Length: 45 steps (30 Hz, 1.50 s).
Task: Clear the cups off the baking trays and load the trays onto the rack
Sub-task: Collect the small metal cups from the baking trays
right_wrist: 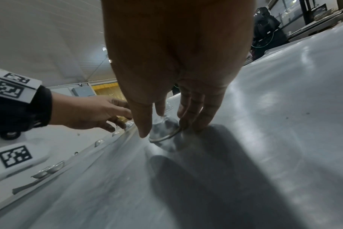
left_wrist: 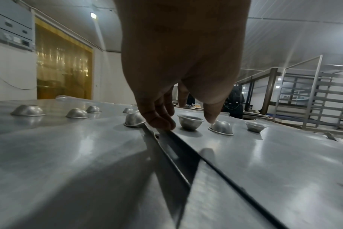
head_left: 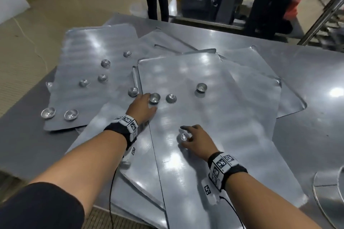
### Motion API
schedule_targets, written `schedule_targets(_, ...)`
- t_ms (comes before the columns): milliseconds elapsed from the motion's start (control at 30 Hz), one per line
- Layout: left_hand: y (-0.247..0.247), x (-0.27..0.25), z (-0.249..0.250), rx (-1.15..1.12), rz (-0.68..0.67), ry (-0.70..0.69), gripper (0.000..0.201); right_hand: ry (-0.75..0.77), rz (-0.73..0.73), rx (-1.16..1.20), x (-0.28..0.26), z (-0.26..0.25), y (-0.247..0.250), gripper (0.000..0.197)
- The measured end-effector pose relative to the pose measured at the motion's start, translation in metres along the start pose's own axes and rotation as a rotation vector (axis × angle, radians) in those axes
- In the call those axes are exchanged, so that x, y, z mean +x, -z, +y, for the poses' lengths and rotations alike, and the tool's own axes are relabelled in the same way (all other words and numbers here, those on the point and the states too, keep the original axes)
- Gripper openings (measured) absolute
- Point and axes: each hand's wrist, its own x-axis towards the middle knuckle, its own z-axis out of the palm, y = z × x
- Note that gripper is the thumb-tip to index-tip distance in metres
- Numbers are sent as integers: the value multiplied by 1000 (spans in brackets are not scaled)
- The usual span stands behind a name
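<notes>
Head: left hand [head_left: 142,107] spread, empty, reaching upright cup [head_left: 154,98] on top tray [head_left: 232,117]; right hand [head_left: 193,138] covers overturned cup [head_left: 183,137].
Left wrist: no grip yet; rack [left_wrist: 323,96] well apart.
Right wrist: thumb, fingers [right_wrist: 194,114] pinch rim, likely to lift it clear.

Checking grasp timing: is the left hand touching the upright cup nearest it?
Apart. Left wrist view: gaps separate the upright cup from the left hand on both sides.

I'm in a commercial bakery's production kitchen: my steel worktable [head_left: 309,65] is covered with overlapping baking trays [head_left: 186,72] dotted with small metal cups [head_left: 201,87]. A tall tray rack [left_wrist: 311,99] stands past its far edge, and a yellow strip curtain [left_wrist: 63,65] fills a doorway.
</notes>
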Motion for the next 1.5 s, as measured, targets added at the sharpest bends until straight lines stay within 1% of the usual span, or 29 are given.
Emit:
schedule_targets(67, 1, 14, 0, 20, -28, 9, 63, -25, 5, -5, 0, 0, -5, 57)
schedule_targets(167, 1, 29, -1, 73, -40, 3, 76, -58, 34, -31, -1, -2, -10, 51)
schedule_targets(267, 0, 36, 0, 85, -43, -15, 70, -66, 51, -59, -1, -5, -12, 43)
schedule_targets(400, -2, 42, -3, 97, -68, -58, 49, -69, 80, -57, 1, -4, -13, 40)
schedule_targets(433, -3, 42, -4, 91, -69, -60, 48, -71, 88, -57, 1, -4, -14, 39)
schedule_targets(567, -3, 38, -5, 78, -74, -65, 58, -78, 116, -54, 1, -5, -15, 35)
schedule_targets(667, -5, 30, -4, 81, -84, -81, 58, -73, 138, -53, 2, -5, -17, 35)
schedule_targets(867, -15, 2, -2, 91, -127, -165, 54, -92, 171, -14, 7, -5, -19, 33)
schedule_targets(1000, -19, -20, -2, 134, -192, -228, 53, -108, 193, -11, 6, -6, -24, 51)
schedule_targets(1067, -20, -30, -4, 138, -222, -243, 55, -113, 195, -17, 5, -6, -24, 54)
schedule_targets(1167, -21, -41, -8, 137, -239, -259, 56, -102, 214, -1, 4, -8, -22, 48)
schedule_targets(1333, -20, -54, -11, 136, -231, -269, 56, -44, 318, 75, 3, -6, -19, 36)
schedule_targets(1500, -20, -63, -12, 135, -228, -256, 57, -20, 316, 78, -3, 1, -20, 43)
